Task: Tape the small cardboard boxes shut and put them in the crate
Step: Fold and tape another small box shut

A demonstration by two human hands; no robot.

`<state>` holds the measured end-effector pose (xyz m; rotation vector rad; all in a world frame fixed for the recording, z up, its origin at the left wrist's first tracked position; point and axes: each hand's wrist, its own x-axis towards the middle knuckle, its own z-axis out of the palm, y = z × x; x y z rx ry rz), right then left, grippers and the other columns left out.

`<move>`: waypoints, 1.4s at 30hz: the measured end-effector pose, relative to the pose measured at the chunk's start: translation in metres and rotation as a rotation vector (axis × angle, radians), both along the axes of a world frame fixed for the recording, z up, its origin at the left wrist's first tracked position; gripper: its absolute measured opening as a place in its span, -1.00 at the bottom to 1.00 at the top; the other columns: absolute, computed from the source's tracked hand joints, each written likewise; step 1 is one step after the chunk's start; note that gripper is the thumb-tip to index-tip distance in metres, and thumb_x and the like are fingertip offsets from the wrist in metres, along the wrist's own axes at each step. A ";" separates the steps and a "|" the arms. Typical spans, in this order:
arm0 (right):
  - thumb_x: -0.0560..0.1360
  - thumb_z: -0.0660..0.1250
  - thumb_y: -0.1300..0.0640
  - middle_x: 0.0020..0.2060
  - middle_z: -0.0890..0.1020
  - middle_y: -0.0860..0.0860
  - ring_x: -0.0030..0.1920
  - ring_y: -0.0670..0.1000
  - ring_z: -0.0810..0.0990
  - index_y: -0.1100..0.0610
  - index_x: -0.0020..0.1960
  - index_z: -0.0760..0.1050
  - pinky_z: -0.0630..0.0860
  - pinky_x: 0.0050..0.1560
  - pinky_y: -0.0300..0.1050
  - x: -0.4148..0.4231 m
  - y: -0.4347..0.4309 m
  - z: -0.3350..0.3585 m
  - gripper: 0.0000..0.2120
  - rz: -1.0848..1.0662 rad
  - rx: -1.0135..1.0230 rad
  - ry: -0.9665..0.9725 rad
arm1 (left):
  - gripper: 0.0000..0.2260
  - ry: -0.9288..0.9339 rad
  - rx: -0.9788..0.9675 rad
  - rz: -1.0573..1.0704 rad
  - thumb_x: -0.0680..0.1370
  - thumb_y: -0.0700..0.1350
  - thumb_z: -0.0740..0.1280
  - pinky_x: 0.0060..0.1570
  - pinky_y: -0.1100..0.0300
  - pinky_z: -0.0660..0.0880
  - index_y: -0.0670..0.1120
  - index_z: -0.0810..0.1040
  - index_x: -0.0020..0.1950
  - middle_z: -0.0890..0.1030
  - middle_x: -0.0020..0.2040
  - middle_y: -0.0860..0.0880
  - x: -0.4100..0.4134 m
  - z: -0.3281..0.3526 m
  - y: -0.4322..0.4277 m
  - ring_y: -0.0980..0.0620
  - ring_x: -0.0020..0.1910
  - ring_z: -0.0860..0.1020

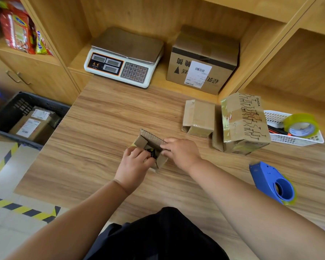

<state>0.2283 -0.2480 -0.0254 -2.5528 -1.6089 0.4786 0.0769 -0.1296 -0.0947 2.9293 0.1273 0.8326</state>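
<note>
Dark clothing [158,235] is seen at 6 o'clock in the head view, nearest the lens, with both bare forearms reaching up from it over the wooden table [101,119].

At the centre, a small cardboard box [150,138] is set on the table with its flaps open, directly between the two hands. The left hand [134,163] is placed at the box's 7 o'clock side, fingers curled over the near-left edge, where a dark item [152,152] is partly seen inside. The right hand [181,152] is placed at its 3 o'clock side, fingers bent over the long far flap. The box is thus held by both hands.

A blue tape dispenser [274,182] is laid at 4 o'clock, well apart from the right hand. At 2 o'clock two more boxes are stood side by side: a plain cardboard box [199,117] and a printed cardboard box [246,122]. Just beyond them, a roll of clear tape [301,125] is propped in a white plastic basket [296,141].

A dark plastic crate [9,111] is seen at 9 o'clock, below the table edge, with labelled parcels [31,126] inside it.

At 12 o'clock a weighing scale [124,57] and a large labelled carton [203,61] are set in the shelf recess.
</note>
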 end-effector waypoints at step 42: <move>0.58 0.22 0.09 0.44 0.35 -0.03 0.42 0.02 0.26 0.10 0.42 0.39 0.19 0.43 -0.05 -0.032 -0.027 -0.024 -0.59 -0.136 0.119 0.078 | -0.63 0.248 -0.544 0.126 0.47 -0.30 0.35 0.20 -0.02 0.45 -0.12 0.55 0.28 0.58 0.19 -0.06 0.002 0.019 0.023 -0.09 0.20 0.46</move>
